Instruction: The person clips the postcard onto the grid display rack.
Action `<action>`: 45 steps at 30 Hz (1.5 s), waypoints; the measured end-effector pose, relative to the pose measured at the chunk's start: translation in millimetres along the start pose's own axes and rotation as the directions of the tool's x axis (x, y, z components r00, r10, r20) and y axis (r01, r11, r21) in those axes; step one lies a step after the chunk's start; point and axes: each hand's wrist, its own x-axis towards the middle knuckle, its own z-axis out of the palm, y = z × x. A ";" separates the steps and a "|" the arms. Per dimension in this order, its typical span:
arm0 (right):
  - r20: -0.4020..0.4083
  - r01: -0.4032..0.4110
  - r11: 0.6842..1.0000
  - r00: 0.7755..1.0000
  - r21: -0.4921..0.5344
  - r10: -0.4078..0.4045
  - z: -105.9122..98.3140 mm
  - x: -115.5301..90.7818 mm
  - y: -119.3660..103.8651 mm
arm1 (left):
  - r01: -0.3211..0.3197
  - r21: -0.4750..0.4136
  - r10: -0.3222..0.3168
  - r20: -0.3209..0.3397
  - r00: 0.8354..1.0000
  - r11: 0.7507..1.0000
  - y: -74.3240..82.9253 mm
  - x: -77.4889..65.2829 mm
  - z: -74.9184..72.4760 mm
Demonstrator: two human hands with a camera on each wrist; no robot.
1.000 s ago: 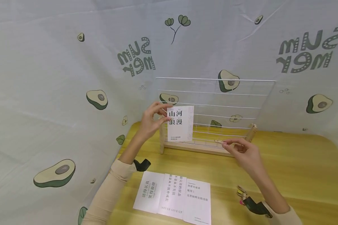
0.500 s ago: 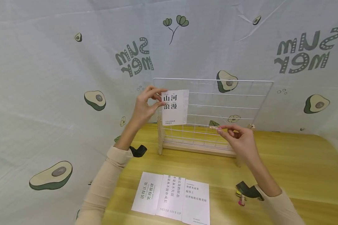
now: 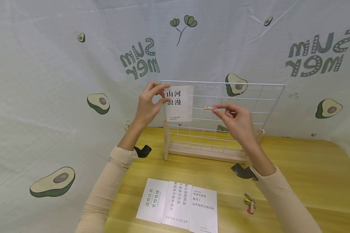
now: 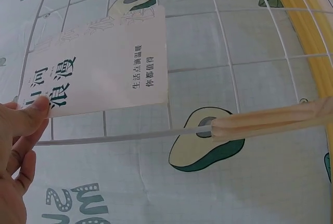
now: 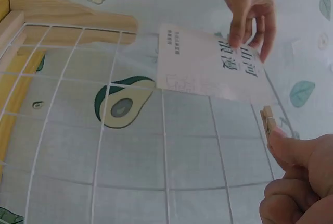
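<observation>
My left hand (image 3: 148, 103) pinches a white card (image 3: 179, 108) with large dark characters by its upper left edge. The card is held upright in front of the upper left part of a white wire grid rack (image 3: 242, 96). In the left wrist view the thumb (image 4: 34, 110) lies across the card's face. My right hand (image 3: 234, 121) pinches a small wooden clothespin (image 3: 208, 108) between thumb and fingertips, to the right of the card and apart from it. The right wrist view shows the clothespin (image 5: 268, 120) pointing toward the card's top edge.
Three white printed cards (image 3: 176, 204) lie side by side on the yellow wooden table (image 3: 303, 181). Several small clothespins (image 3: 250, 204) lie in a cluster to their right. The grid stands in a wooden base (image 3: 204, 154), before a curtain (image 3: 61, 113) printed with avocados.
My left hand has raised the card and shifted it slightly left, against the grid's upper part. The right hand has moved up and left with the clothespin, closer to the card.
</observation>
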 end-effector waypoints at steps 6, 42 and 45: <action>-0.060 0.100 0.995 0.993 -0.027 -0.101 13.2 20.9 -12.9 | -0.082 0.164 0.086 -0.020 0.996 0.983 2.0 3.4 4.5; -0.069 0.059 0.998 0.996 -0.038 -0.061 43.2 51.8 -32.7 | -0.119 0.376 0.161 -0.083 0.983 0.919 1.5 0.8 20.5; -0.063 0.045 0.998 0.997 -0.037 -0.047 42.6 52.6 -34.1 | -0.111 0.386 0.157 -0.091 0.983 0.916 2.4 1.8 20.4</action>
